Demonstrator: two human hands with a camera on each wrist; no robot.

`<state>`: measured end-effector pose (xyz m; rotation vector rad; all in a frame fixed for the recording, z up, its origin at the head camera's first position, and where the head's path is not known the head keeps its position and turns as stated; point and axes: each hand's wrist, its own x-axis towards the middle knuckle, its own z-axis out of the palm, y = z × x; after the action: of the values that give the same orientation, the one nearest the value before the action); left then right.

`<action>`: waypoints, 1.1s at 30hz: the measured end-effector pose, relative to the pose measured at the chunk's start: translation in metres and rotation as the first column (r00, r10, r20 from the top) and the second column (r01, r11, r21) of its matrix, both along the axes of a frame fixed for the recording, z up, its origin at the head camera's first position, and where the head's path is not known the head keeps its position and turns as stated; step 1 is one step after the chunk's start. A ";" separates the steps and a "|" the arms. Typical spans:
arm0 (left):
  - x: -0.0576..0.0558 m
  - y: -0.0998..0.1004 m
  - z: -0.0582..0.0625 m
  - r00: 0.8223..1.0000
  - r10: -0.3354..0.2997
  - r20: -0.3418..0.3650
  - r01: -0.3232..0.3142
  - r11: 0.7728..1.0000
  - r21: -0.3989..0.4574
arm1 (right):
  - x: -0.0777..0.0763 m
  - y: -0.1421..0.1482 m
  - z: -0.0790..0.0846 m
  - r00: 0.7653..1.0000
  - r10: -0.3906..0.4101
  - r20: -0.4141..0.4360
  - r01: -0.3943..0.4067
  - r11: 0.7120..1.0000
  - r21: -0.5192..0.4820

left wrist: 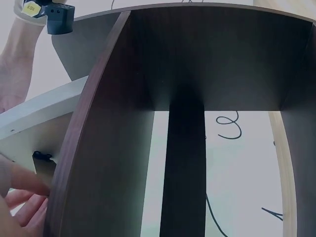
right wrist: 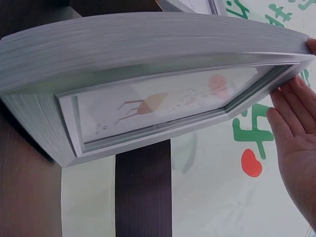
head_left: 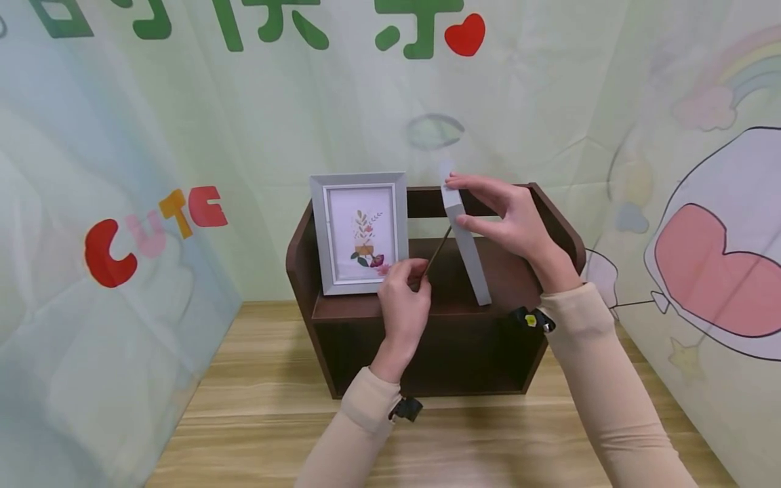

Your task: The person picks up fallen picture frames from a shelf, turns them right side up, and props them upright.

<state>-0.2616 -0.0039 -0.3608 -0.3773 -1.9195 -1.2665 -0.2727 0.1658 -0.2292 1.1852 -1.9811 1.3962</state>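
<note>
On the upper board of a dark brown shelf unit [head_left: 506, 268], a grey picture frame [head_left: 467, 247] stands nearly edge-on, its lower end at the board. My right hand [head_left: 512, 218] grips it near the top edge, thumb on one side and fingers on the other. In the right wrist view its glazed front shows a print with an orange shape. Behind it, my left hand [head_left: 405, 295] pinches the thin brown support leg [head_left: 438, 251], which angles out from the back. A black hinge [left wrist: 42, 156] shows there in the left wrist view.
A second grey picture frame [head_left: 401, 224] with a floral print stands upright at the shelf's left. Raised side panels [head_left: 558, 224] flank the upper board, with an open compartment [head_left: 470, 356] below. A printed cloth backdrop [head_left: 262, 135] surrounds the wood-grain tabletop [head_left: 244, 407].
</note>
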 end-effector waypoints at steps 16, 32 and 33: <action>0.000 -0.002 0.002 0.999 -0.030 0.024 0.030 0.999 -0.014 | 0.000 0.000 -0.001 0.999 -0.039 -0.012 0.039 0.999 0.028; 0.002 -0.002 0.001 1.000 -0.022 0.014 0.022 1.000 -0.019 | 0.000 0.000 -0.001 0.996 -0.047 -0.078 0.051 0.998 0.044; 0.002 -0.002 0.001 1.000 -0.021 0.016 0.021 1.000 -0.020 | 0.000 0.000 -0.001 0.996 -0.048 -0.077 0.052 0.998 0.044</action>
<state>-0.2599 -0.0057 -0.3594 -0.3999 -1.9473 -1.2685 -0.2731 0.1658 -0.2300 1.1831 -1.9862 1.2683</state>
